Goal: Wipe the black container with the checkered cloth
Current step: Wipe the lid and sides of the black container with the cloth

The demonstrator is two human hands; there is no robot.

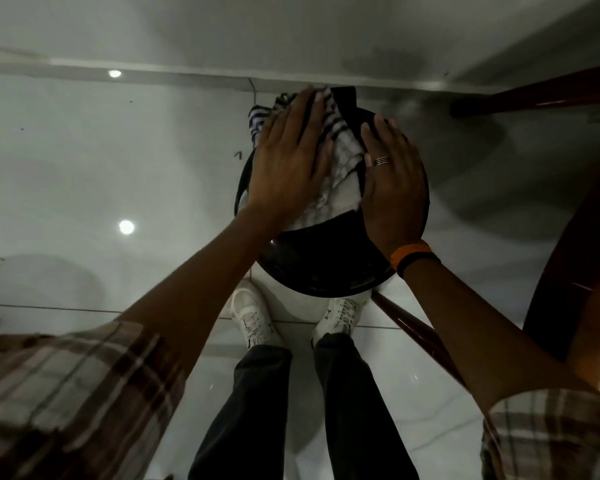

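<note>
The black container (pixel 329 258) sits dead centre in the head view, a round, glossy, dark vessel held up above the person's feet, its rim curving across at 6 o'clock. Draped over its top, toward 12 o'clock, lies the checkered cloth (pixel 340 157), soft, crumpled, white with dark stripes crossing, one bunched corner spilling off at 11 o'clock. The left hand (pixel 291 161) lies flat on the cloth, fingers spread and extended, its grip wide open, pressing rather than clutching. The right hand (pixel 392 181) rests at 3 o'clock on the container's side, palm flat against it, fingers straight, its grip likewise open with nothing closed in it. One banded ring (pixel 381 161) shows on a right finger; an orange-and-black wristband (pixel 413 258) circles that wrist. Two plaid sleeves frame the bottom corners. Below, two white laced shoes (pixel 253 317) stand on shiny pale floor tiles (pixel 84 168). Reddish polished wooden furniture (pixel 575 271) runs along at 3 o'clock. No writing is readable.
</note>
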